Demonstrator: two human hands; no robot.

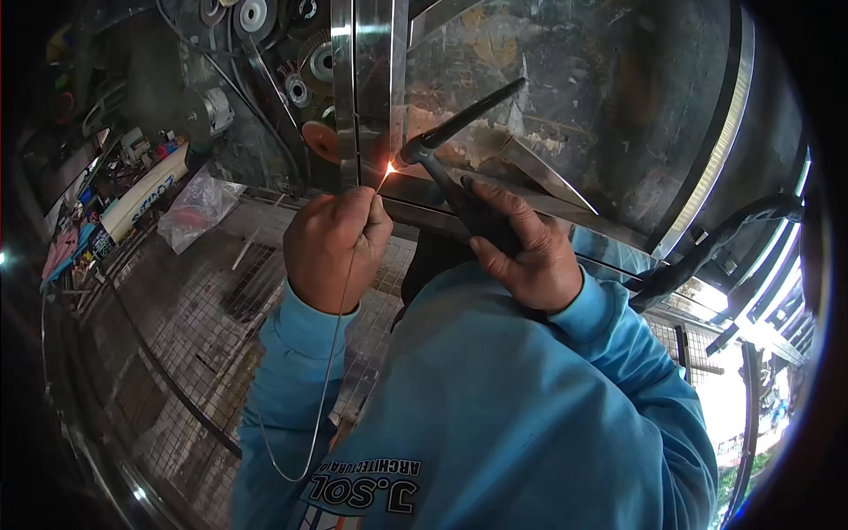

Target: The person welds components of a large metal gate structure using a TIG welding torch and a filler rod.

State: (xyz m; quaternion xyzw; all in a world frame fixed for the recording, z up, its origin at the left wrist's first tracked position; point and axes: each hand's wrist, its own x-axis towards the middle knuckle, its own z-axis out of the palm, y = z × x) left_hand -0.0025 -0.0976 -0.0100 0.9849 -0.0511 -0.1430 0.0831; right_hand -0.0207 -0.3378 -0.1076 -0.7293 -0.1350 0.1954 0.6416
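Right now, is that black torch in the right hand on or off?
On: a bright glow shows at the torch tip, beside the end of the thin wire in the left hand.

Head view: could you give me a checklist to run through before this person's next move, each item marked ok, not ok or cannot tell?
1. Wire held in the left hand: ok, pinched near its tip, which points at the bright glow.
2. Torch held in the right hand: ok, gripped by the handle, its head beside the glow.
3. Gloves on: not ok, both hands are bare.
4. Blue sleeves down to the wrists: ok on both arms.
5. Plastic bag apart from the glow: ok, it lies off to the left.
6. Eye protection worn: cannot tell, the face is out of view.
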